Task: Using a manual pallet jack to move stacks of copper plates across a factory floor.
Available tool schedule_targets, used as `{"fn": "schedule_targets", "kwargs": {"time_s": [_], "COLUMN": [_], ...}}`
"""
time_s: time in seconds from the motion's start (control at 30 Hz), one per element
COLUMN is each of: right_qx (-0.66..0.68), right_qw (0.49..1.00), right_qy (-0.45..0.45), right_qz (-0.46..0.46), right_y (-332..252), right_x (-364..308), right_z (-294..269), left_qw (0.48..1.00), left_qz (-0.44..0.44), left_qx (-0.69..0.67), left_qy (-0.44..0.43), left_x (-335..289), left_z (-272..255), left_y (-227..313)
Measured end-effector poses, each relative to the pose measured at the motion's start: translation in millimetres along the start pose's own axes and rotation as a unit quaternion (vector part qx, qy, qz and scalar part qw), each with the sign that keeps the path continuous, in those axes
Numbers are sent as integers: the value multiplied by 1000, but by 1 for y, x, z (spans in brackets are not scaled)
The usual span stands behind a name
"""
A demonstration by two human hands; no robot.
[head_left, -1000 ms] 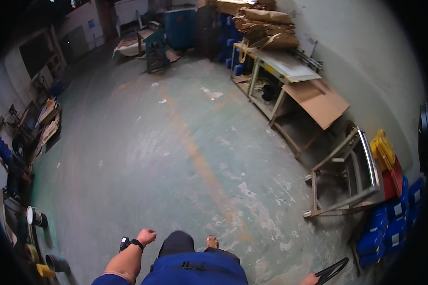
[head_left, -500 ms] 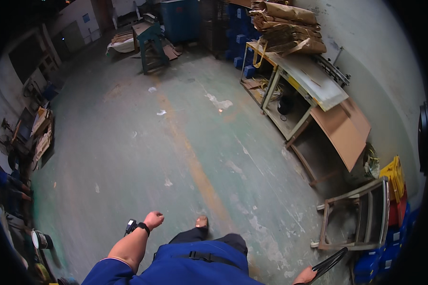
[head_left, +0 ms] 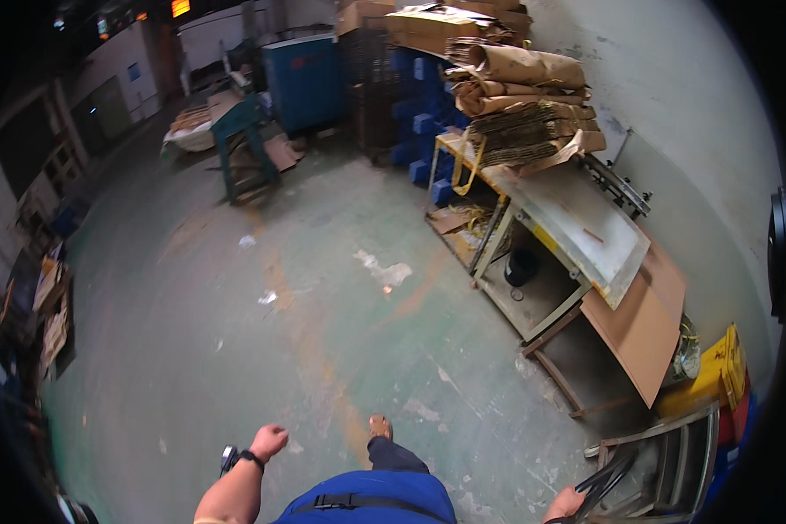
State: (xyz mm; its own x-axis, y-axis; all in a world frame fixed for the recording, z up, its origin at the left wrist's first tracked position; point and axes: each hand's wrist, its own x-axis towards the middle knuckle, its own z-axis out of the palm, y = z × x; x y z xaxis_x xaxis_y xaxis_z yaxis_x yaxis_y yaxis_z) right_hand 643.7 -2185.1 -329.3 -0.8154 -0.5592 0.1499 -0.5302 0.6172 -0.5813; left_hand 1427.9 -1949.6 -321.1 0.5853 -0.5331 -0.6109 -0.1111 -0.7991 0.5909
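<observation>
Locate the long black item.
The long black item is at the head view's lower right, in the right hand, in front of the metal frame.

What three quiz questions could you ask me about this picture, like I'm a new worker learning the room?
1. Which of the person's hands holds the black object?
2. True or false: the stack of folded brown material beside the wall lies on the floor.
3. What colour is the big box-shaped thing at the back?
A) red
B) blue
C) white

Key:
1. The right hand.
2. False. It lies on the pale-topped table.
3. B, blue.
</observation>
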Motion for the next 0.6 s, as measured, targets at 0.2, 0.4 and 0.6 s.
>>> {"fn": "schedule_targets", "kwargs": {"time_s": [0.2, 0.4, 0.6], "right_qx": [-41, 24, -22], "right_qw": [999, 999, 997], "right_qy": [-25, 7, 37], "right_qz": [-6, -45, -66], "right_y": [-131, -243, -342], "right_x": [-36, -89, -127], "right_z": [78, 147, 216], "left_qw": [968, 972, 996], "left_qz": [-154, -217, -68], "left_qx": [-194, -55, 47], "left_qy": [-46, -68, -36], "left_x": [79, 183, 366], "left_z": [-52, -90, -158], "left_y": [-18, 53, 150]}}
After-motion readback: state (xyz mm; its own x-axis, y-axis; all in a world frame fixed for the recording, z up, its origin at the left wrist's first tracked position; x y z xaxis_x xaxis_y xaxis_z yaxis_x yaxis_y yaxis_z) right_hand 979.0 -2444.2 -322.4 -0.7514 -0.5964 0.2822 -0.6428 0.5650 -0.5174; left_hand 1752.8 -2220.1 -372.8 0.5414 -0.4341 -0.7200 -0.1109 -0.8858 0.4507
